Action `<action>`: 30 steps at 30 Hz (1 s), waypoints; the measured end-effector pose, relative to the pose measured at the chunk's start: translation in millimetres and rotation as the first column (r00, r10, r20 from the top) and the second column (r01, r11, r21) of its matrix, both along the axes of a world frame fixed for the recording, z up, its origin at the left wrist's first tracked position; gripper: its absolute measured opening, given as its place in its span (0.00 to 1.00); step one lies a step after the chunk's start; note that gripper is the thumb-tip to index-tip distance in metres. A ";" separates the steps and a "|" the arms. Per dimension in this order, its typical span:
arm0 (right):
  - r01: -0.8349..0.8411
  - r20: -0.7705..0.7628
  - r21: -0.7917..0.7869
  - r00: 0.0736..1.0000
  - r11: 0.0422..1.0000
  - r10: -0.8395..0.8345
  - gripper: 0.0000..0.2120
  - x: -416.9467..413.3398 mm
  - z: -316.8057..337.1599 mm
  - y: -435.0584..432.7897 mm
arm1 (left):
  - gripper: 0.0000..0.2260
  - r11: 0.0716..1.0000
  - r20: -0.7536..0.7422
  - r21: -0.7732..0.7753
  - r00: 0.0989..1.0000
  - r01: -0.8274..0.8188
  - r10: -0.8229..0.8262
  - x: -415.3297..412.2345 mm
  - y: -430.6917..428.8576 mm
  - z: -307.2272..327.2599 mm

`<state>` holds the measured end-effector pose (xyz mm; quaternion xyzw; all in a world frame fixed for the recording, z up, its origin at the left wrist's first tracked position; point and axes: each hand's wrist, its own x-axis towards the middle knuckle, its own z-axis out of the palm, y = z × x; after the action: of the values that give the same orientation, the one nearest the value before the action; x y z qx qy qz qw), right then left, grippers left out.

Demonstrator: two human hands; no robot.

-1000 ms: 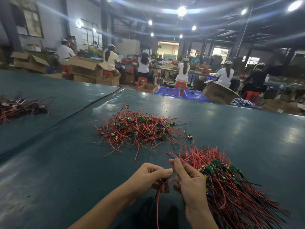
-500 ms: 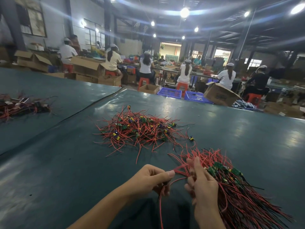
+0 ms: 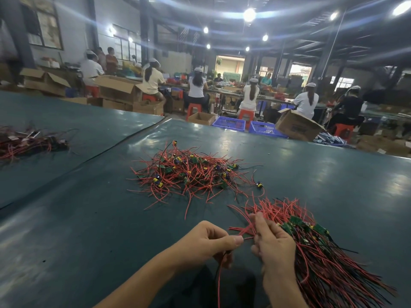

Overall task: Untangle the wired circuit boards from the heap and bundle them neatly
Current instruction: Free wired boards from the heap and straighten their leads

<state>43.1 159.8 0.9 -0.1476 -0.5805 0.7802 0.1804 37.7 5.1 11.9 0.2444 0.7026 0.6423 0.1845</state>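
Pinching one red lead [image 3: 219, 283], the left hand [image 3: 211, 241] meets the right hand [image 3: 274, 250], which grips the bundle [image 3: 322, 258] of wired boards on the counter [image 3: 89, 218]. A hard tug could snag loops, dragging the heap [image 3: 189, 174] beyond.

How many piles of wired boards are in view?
3: a loose heap in the middle, a bundle by the right hand, and a pile far left on the next table. More may lie outside the frame.
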 end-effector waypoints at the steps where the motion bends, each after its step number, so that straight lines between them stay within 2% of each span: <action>1: 0.043 -0.006 -0.034 0.999 0.998 -0.043 0.08 -2.1 0.4 5.9 | 0.16 1.000 -0.015 -0.010 1.000 0.020 -0.020 0.4 -0.6 0.6; 5: 0.170 -0.027 -0.039 0.985 0.985 -0.171 0.09 -4.8 -3.1 15.2 | 0.16 0.997 -0.042 -0.055 0.998 0.046 -0.048 1.3 -0.5 -0.8; 8: 0.219 -0.039 -0.034 0.975 0.975 -0.220 0.09 -4.5 -5.2 15.1 | 0.15 0.997 -0.034 -0.081 0.999 0.007 -0.010 1.5 1.8 -3.7; 12: 0.147 -0.062 -0.117 0.986 0.982 -0.155 0.05 -4.3 -2.9 13.8 | 0.15 0.992 0.007 -0.093 0.997 -0.080 0.081 -3.6 4.0 -10.6; 17: 0.065 -0.072 -0.048 0.995 0.997 -0.068 0.04 0.3 -3.4 8.5 | 0.13 0.982 0.067 -0.090 0.983 -0.165 0.172 -10.8 4.8 -17.3; 20: -0.023 -0.079 0.073 0.996 0.997 0.028 0.05 4.0 -4.3 -1.7 | 0.12 0.958 -0.058 -0.143 0.968 -0.250 0.244 -15.9 7.1 -25.4; 22: -0.057 -0.132 0.169 0.988 0.984 0.080 0.04 7.3 -4.6 -10.2 | 0.09 0.970 -0.063 -0.080 0.973 -0.228 0.223 -14.3 13.0 -28.7; 24: -0.056 -0.184 0.288 0.976 0.956 0.113 0.04 9.9 -7.1 -17.3 | 0.11 0.975 -0.100 -0.045 0.972 -0.220 0.215 -11.8 18.9 -30.6; 27: -0.042 -0.190 0.462 0.971 0.886 0.145 0.04 12.1 -14.9 -23.8 | 0.13 0.931 -0.384 -0.200 0.899 -0.305 0.211 -16.5 16.1 -36.1; 30: -0.076 -0.140 0.556 0.973 0.828 0.184 0.05 13.3 -18.3 -28.2 | 0.11 0.796 -0.613 -0.398 0.778 -0.456 0.139 -24.2 0.5 -39.0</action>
<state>56.4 131.6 -17.5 0.0244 -0.7681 0.6026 0.2151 13.6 5.6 -27.1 0.2405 0.9033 0.3470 -0.0760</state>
